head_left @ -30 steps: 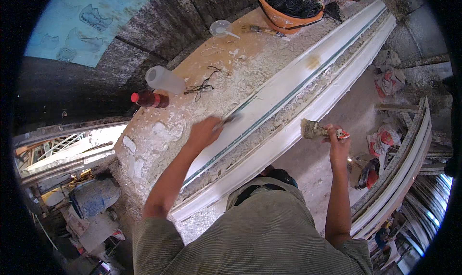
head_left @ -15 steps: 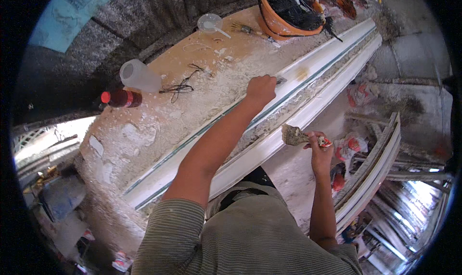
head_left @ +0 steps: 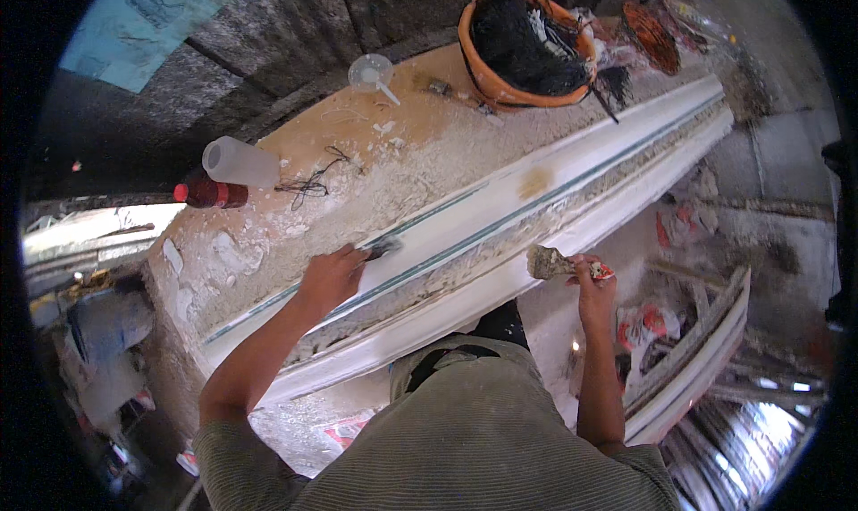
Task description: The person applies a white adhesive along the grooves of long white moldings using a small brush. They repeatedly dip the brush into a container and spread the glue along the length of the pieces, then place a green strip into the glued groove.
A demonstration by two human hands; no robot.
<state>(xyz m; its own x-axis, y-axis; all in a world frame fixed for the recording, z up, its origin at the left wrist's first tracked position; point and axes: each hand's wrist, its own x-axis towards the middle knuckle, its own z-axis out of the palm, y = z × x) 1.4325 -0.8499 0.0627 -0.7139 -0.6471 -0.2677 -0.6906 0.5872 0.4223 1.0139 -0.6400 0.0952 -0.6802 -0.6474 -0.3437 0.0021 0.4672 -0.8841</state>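
Note:
My left hand [head_left: 334, 275] is closed on a small, dark, flat-edged tool [head_left: 384, 246], whose exact kind I cannot make out. It rests against a long white plaster mould [head_left: 465, 223] with thin teal lines along it, toward the mould's left part. A brownish stain marks the white face farther right. In my right hand [head_left: 590, 283] is a paintbrush [head_left: 549, 262] with plaster-caked bristles pointing left and a red-and-white handle. This brush is held in the air by the mould's near edge, touching nothing.
The plaster-smeared table [head_left: 420, 153] carries an orange basin [head_left: 474, 64] of black fibre, a clear ladle [head_left: 371, 73], a translucent jug [head_left: 241, 162], a red-capped bottle [head_left: 212, 195] and a dark cord [head_left: 308, 185]. Another long moulding [head_left: 693, 359] leans at right, near red-and-white bags [head_left: 645, 325].
My left hand has slid left and nearer along the mould with the dark tool. My right hand keeps the paintbrush in nearly the same place. The view has shifted slightly.

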